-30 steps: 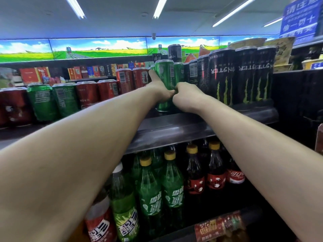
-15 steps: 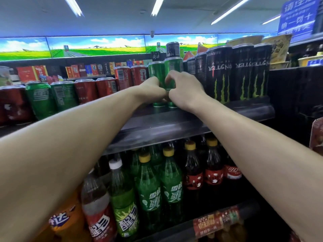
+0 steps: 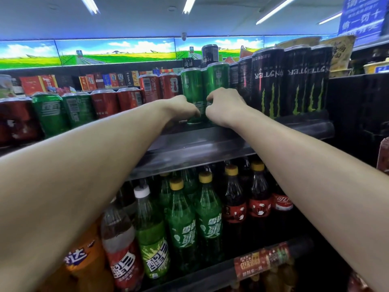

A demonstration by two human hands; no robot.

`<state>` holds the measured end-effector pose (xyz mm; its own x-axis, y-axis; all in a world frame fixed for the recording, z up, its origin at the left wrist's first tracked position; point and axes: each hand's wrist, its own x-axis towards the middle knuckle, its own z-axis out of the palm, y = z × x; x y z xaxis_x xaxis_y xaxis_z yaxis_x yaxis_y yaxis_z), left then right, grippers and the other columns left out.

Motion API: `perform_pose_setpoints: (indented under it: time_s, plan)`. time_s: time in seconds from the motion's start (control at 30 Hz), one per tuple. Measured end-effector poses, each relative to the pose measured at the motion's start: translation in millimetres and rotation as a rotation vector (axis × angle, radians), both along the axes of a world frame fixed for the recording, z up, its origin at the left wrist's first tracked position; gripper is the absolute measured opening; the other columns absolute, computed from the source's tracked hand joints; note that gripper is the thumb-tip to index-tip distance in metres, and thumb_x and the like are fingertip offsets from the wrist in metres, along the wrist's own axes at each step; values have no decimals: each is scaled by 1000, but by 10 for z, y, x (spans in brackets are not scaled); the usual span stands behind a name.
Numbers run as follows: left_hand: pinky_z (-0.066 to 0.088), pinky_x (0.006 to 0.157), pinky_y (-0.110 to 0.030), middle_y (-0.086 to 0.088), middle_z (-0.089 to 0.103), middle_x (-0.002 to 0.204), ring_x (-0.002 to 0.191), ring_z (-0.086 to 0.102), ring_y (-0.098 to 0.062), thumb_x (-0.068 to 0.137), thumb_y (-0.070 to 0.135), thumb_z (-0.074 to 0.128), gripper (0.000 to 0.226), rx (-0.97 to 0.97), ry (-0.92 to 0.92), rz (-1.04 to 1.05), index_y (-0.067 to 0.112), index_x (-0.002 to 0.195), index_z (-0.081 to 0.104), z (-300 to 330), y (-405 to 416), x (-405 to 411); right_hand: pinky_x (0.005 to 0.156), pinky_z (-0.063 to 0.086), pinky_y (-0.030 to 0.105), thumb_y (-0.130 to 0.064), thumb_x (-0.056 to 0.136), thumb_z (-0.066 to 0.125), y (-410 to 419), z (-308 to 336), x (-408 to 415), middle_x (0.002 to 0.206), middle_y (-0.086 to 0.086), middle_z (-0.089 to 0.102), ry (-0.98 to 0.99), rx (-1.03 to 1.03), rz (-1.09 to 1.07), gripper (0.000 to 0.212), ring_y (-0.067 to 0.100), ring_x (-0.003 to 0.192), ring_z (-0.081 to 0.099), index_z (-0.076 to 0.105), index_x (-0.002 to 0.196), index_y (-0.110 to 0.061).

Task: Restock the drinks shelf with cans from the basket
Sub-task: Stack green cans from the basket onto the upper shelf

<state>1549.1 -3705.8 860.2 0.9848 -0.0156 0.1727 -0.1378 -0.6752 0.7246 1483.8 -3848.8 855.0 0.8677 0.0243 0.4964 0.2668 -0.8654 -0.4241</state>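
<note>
Two tall green cans stand side by side on the upper drinks shelf (image 3: 210, 148). My left hand (image 3: 183, 108) has its fingers curled against the lower part of the left green can (image 3: 191, 85). My right hand (image 3: 225, 106) curls round the lower part of the right green can (image 3: 219, 79). Both cans are upright and their bases look set on the shelf, between the red cans (image 3: 160, 87) and the black Monster cans (image 3: 269, 81). The basket is out of view.
More green and red cans (image 3: 63, 110) line the shelf to the left. One black can (image 3: 210, 54) stands behind, higher up. Green, dark and orange soda bottles (image 3: 183, 224) fill the shelf below. Packets and boxes sit at the far back.
Both hands and the two green cans have moved further in over the shelf. My right hand has slid from the right can's upper part down to its lower part.
</note>
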Motion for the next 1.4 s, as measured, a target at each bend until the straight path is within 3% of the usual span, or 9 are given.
perform_pose_setpoints:
  time_s: [0.1,0.2,0.33,0.53,0.7,0.93,1.07,1.2,1.4]
  plan:
    - [56,103,-45,-20,58,138,124,63,-33,62,21,80,82,-46,25,-6,7,137,51,16,-1,-81,96,54,38,-12,90,51,-14,5,-7,138,14,60,12,-7,14,45,35,120,60,64,133,-10]
    - [56,92,-37,-17,55,127,109,62,-28,92,15,69,46,89,-1,27,4,130,47,83,-86,-450,96,54,41,-13,90,52,-39,7,-14,131,14,63,-6,-15,3,40,35,114,61,64,128,-10]
    - [58,78,-38,-17,58,124,102,62,-24,97,11,57,38,170,-102,26,2,133,48,215,22,-747,76,49,36,-18,99,51,-27,15,-99,103,9,66,-231,18,-57,19,30,90,62,62,111,-10]
    - [55,90,-28,-7,68,114,105,64,-20,94,7,57,29,212,-567,6,10,123,59,80,385,-1790,63,33,31,-26,101,41,316,-33,-624,83,-1,57,-682,118,34,28,26,75,55,63,103,-9]
    - [48,71,-16,4,64,88,80,61,-9,94,6,61,9,97,-833,-51,9,103,61,-787,891,-2719,60,43,37,-18,99,45,886,-746,-1350,72,2,57,-695,406,400,22,17,63,51,61,91,-5]
    - [49,78,-22,9,65,100,93,62,-6,99,6,61,15,99,-226,-25,18,108,60,-2953,1739,-3435,53,40,38,-19,107,47,1542,-2581,-2143,63,-3,50,-53,548,624,23,12,53,46,61,93,-8]
    - [40,71,-19,7,62,94,87,59,-8,98,8,61,16,134,86,9,22,101,54,-4179,2134,-3803,58,42,34,-25,105,50,1905,-3725,-2445,69,-6,58,319,426,585,17,10,60,52,62,98,-16]
    - [50,81,-30,1,65,102,94,64,-17,97,6,60,23,40,405,137,11,119,60,-5206,2384,-4104,63,45,29,-30,102,55,2213,-4882,-2743,76,-14,60,651,332,497,9,5,70,58,61,99,-23]
    - [43,80,-21,-10,73,112,103,68,-25,97,8,61,34,-41,740,266,6,131,59,-6930,2612,-4403,74,52,35,-29,99,59,2320,-6849,-3134,82,-7,65,1102,219,345,12,21,80,66,63,106,-21]
